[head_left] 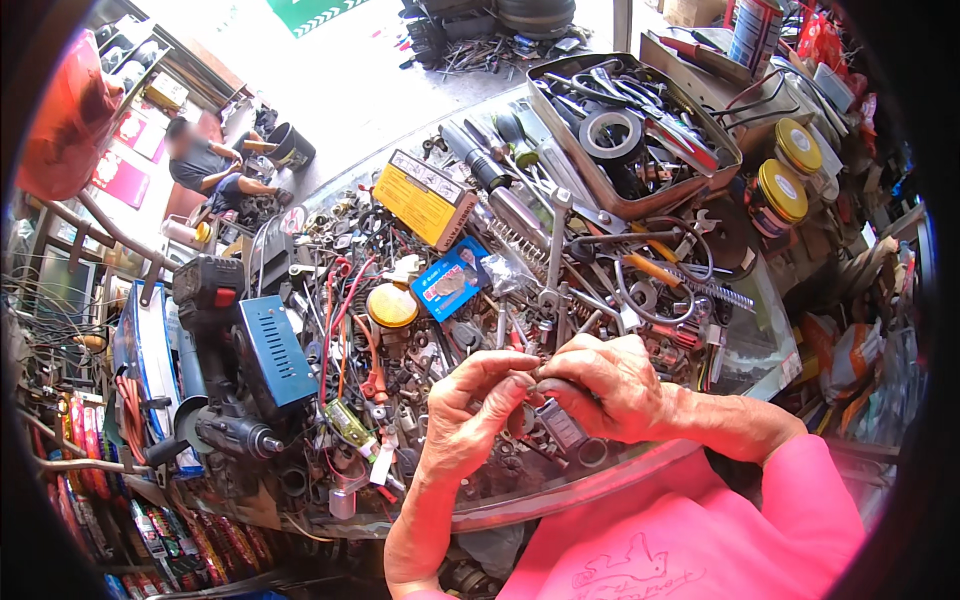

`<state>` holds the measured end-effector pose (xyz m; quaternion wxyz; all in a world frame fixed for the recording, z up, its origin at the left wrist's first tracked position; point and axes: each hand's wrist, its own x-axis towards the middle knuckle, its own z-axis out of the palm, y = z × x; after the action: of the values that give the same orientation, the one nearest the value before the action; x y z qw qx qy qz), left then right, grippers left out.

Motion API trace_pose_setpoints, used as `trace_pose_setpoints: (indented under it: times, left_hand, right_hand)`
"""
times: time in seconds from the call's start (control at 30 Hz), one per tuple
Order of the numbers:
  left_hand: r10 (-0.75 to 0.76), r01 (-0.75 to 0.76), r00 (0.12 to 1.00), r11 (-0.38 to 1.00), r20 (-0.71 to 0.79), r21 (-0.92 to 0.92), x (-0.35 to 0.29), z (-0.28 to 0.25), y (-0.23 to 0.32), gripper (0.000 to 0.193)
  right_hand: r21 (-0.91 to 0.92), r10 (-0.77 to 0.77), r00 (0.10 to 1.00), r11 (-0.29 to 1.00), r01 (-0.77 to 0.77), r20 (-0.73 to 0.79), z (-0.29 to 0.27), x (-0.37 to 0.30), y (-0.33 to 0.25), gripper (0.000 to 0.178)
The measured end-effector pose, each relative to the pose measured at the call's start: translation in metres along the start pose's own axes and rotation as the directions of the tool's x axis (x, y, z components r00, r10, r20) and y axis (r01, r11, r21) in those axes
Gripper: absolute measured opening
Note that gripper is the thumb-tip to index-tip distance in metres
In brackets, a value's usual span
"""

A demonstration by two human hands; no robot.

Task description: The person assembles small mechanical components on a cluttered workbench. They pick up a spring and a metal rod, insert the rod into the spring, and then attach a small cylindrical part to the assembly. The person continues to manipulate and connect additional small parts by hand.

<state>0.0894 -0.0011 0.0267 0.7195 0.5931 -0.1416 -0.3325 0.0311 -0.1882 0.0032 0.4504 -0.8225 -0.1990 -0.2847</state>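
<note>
My left hand (472,408) and my right hand (612,385) meet over the near part of a cluttered workbench. Both are closed, thumbs and fingertips pinched together around something small and dark that I cannot make out. Just below the right fingers is a grey block-shaped part (563,424); whether it is touched or lies on the bench, I cannot tell. A dark metal ring (592,453) lies beside it. Beyond the hands are a blue card (449,281), a yellow box (424,198) and a round yellow-lidded tin (391,306).
A metal tray of tools (640,205) stands at the far right, with yellow-lidded cans (783,197) beyond. A black power tool (235,430) and a blue slotted case (277,350) crowd the left. Loose wrenches and springs (520,240) cover the middle. Another person (215,165) sits far left.
</note>
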Motion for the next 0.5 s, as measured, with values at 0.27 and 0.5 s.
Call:
trace_pose_setpoints:
  times: [0.27,0.5]
  left_hand:
    - [0.019,-0.017,1.000,0.993,-0.018,0.116,-0.001,0.001,0.002,0.023]
    - [0.219,-0.046,0.916,0.890,-0.336,0.455,0.008,-0.009,0.007,0.012]
  right_hand:
    - [-0.013,0.014,1.000,1.000,-0.014,0.005,0.000,0.000,-0.001,0.021]
    - [-0.008,0.004,1.000,1.000,-0.004,-0.009,-0.002,0.003,-0.001,0.025]
